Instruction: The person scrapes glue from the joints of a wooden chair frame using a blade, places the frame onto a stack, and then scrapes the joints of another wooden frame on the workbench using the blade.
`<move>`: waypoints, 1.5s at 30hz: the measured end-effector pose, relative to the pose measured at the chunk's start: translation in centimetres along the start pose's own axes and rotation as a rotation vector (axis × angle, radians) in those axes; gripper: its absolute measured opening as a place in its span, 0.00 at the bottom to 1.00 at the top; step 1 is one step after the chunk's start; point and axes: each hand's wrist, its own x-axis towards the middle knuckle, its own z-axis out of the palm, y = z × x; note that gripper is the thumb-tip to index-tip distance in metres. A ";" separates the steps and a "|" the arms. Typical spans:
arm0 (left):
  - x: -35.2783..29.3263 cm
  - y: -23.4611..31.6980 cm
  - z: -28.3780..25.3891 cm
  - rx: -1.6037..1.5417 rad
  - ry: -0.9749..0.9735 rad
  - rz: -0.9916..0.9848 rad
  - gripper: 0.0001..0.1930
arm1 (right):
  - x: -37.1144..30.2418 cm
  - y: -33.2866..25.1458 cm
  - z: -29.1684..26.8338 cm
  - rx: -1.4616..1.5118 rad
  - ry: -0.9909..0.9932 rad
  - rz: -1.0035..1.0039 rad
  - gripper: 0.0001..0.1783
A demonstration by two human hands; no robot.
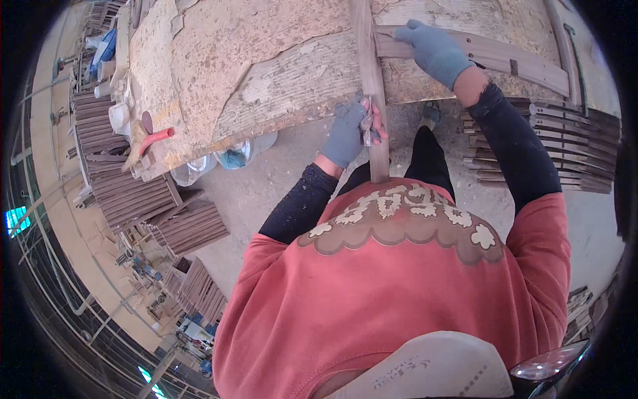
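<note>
A wooden frame lies over the workbench (199, 73). Its long bar (367, 53) points toward me and juts past the bench edge, its near end close to my shirt. My left hand (347, 132), in a grey glove with some fingertips bare, is closed on a crumpled grey piece (367, 123) pressed against that bar. Whether this piece is cloth or sandpaper I cannot tell. My right hand (435, 53), also gloved, grips the wooden crosspiece (508, 65) near where it meets the bar. Dark holes show along the crosspiece.
On the bench's left corner lie a red-handled tool (157, 138) and a white cup (119, 118). Buckets (242, 153) stand under the edge. Stacks of wooden slats (109, 159) fill the left side; another stack (565, 143) is at the right. My legs are below the bar.
</note>
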 end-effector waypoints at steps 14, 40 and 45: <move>-0.1 0.0 -0.5 0.001 -0.010 0.001 0.18 | -1.9 -0.8 0.3 -0.012 -0.017 -0.056 0.19; 3.7 2.8 9.2 0.248 0.260 0.184 0.14 | -17.8 14.8 -4.7 0.689 0.432 0.335 0.18; 12.5 5.0 16.3 0.499 0.181 0.356 0.11 | -23.0 20.4 -10.7 0.474 0.453 0.797 0.14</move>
